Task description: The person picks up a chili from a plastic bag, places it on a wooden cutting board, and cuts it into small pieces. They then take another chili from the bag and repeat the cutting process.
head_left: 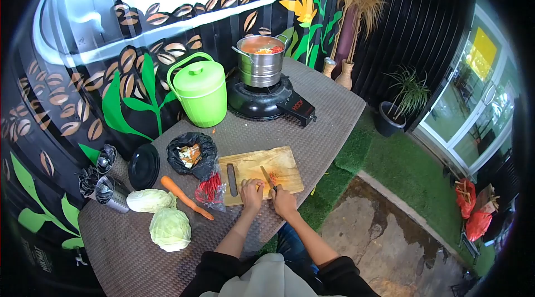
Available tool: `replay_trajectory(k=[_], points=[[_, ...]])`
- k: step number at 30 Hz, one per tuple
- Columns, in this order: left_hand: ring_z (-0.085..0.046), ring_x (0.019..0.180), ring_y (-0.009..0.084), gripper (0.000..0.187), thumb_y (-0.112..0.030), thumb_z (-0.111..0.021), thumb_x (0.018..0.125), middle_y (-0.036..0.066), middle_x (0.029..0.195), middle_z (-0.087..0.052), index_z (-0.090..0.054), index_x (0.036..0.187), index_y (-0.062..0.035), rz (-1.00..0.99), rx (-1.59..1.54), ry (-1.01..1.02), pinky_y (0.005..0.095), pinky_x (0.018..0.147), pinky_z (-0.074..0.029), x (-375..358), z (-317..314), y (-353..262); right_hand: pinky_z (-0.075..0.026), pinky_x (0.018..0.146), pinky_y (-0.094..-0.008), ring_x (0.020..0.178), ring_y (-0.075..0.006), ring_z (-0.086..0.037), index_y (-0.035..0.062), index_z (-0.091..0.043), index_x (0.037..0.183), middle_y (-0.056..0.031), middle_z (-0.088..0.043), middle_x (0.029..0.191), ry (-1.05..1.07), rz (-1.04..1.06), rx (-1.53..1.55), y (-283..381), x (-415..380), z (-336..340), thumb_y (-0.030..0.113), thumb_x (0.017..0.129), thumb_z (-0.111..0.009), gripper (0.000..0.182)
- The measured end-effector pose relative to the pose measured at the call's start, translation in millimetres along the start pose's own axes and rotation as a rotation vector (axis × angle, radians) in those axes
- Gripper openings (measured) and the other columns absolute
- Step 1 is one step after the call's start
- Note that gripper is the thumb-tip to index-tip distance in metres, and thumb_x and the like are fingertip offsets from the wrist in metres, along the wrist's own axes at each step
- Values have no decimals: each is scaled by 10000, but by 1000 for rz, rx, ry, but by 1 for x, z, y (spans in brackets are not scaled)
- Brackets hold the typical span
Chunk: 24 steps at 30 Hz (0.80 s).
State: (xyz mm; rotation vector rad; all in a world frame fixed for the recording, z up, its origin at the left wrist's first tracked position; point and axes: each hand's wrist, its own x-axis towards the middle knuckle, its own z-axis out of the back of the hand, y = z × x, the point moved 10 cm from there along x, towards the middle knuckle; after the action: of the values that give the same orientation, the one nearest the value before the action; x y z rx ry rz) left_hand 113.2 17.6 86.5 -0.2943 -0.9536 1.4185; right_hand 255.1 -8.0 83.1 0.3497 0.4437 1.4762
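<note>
A wooden cutting board (245, 164) with a long handle slot lies near the table's front edge. My right hand (285, 202) is closed round the handle of a knife (265, 174), its blade pointing away from me over the board. Beside the blade is a small heap of finely chopped red-orange bits (273, 177). My left hand (252, 193) rests on the board left of the knife, fingers pinched together. A tiny reddish piece shows at its fingertips, too small to name. Left of the board lies a clear plastic bag of red chillies (210, 190).
A black bag of scraps (186, 158), a carrot (184, 196), napa cabbage (146, 200) and round cabbage (170, 229) lie leftward. Metal utensil holders (111, 194) and a black lid (144, 166) stand behind. Further back are a green lidded bucket (200, 93) and a steel pot (260, 68) on a stove (256, 100).
</note>
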Motion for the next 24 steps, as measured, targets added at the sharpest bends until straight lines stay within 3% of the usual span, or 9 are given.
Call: replay_trajectory(k=[4,24], points=[[-539,901,223,48,-132,-691,778,20,836,-648,-687,822,-113,-27,9,6,375,831,-331,2,1,-2,-508,689,-531,756,-445,-639,-7,-510,984,-262,-642,779,-34,18,-44,3,-3,-7,324,945,-447,339],[-525,871,210,39,-141,-697,775,3,824,-642,-699,807,-118,-57,60,-30,360,825,-315,1,7,-11,-514,682,-525,726,-438,-643,4,-494,965,-263,-637,736,-3,-39,0,7,-13,1,317,936,-485,315]])
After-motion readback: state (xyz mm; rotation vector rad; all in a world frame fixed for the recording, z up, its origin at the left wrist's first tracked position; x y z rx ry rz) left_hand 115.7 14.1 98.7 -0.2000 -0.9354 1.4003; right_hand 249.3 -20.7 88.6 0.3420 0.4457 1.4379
